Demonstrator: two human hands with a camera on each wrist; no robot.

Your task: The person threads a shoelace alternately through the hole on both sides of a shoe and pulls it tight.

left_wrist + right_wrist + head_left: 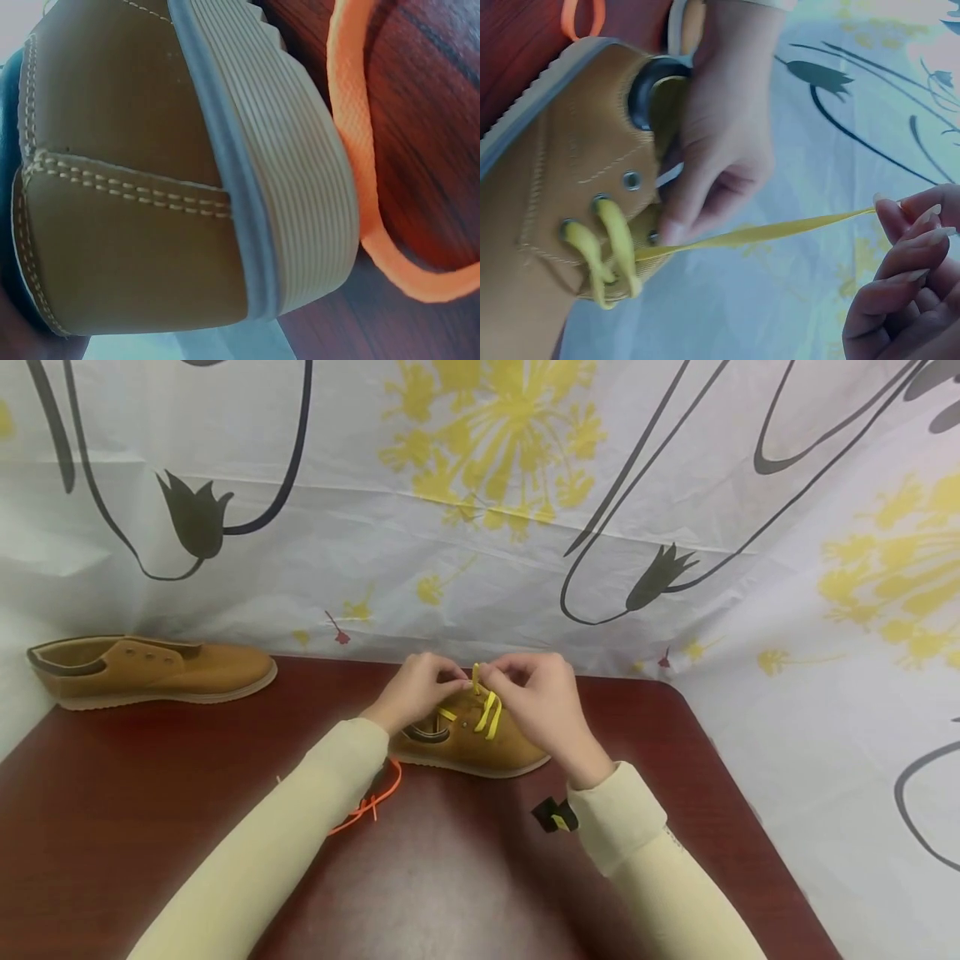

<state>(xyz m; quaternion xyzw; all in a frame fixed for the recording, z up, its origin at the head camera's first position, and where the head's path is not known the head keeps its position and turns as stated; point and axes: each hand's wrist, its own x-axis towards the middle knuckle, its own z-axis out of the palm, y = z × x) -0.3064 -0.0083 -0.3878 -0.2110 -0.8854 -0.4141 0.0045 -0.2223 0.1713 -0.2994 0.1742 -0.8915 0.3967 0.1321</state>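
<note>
A tan shoe [472, 752] with yellow laces stands near the table's back edge, toe to the right. In the right wrist view, the yellow shoelace [772, 232] passes through its lower eyelets and runs taut out to my right hand [907, 277]. The thumb and fingertip of my right hand pinch its end, other fingers curled. My left hand [731, 127] reaches over the shoe opening and pinches the eyelet flap beside the lace; the flap hides part of its fingers. The left wrist view shows the shoe's heel [127, 247] and ridged sole close up.
Another tan shoe [165, 672], its eyelets unlaced, stands at the back left. An orange shoelace [386, 793] lies by the heel, partly behind my left sleeve. A small black item with a yellow mark [555, 816] lies by my right cuff. A patterned cloth [480, 585] hangs behind the table.
</note>
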